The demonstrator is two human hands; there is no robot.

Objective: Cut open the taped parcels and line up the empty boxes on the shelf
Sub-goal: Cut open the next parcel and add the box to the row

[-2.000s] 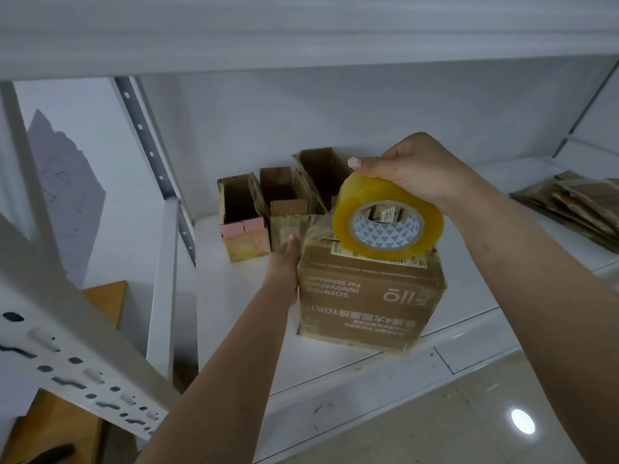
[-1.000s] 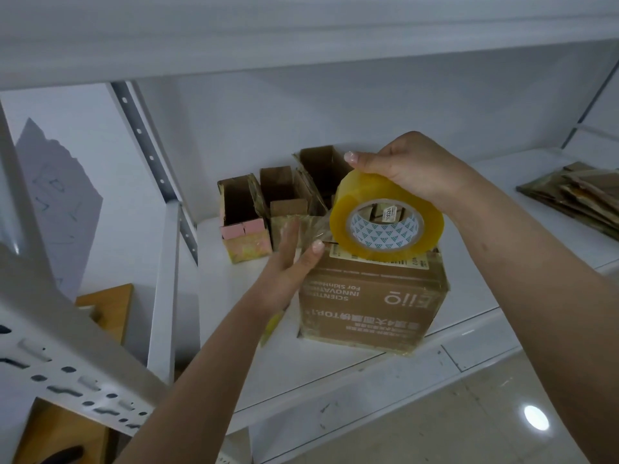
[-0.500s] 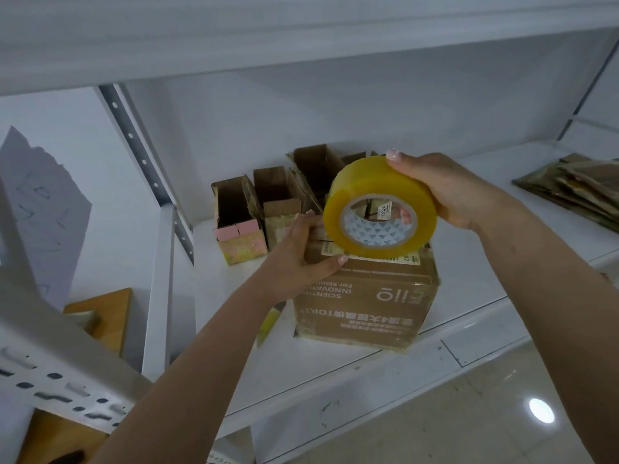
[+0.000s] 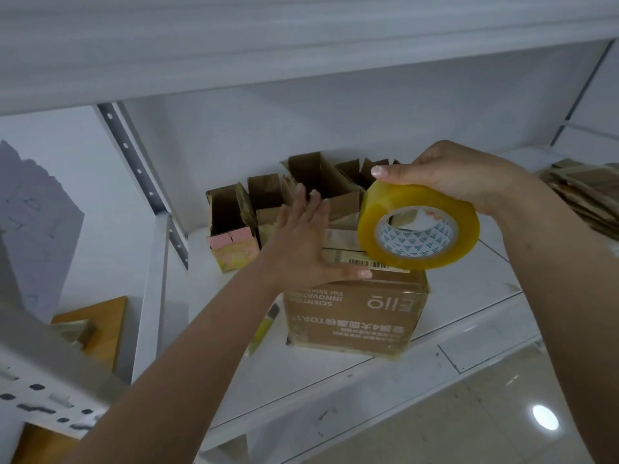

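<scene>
A brown cardboard parcel [image 4: 355, 316] with printed text stands near the front edge of the white shelf [image 4: 469, 313]. My left hand [image 4: 301, 242] lies flat with straight fingers on the parcel's top left. My right hand [image 4: 459, 175] grips a roll of yellowish clear tape [image 4: 418, 229], held just above the parcel's top right. Behind the parcel, several open empty boxes [image 4: 231, 222] stand in a row against the back wall. A yellow utility knife [image 4: 263, 329] lies on the shelf left of the parcel, partly hidden by my left forearm.
A stack of flattened cardboard [image 4: 582, 192] lies at the shelf's right end. A perforated metal upright [image 4: 140, 175] rises at the left. A wooden board [image 4: 90, 329] sits lower left. Another shelf board [image 4: 301, 45] hangs close overhead. Tiled floor [image 4: 469, 423] shows below.
My left hand has gone from gripping the parcel's top left edge to lying flat on the top. My right hand has moved the tape roll rightward.
</scene>
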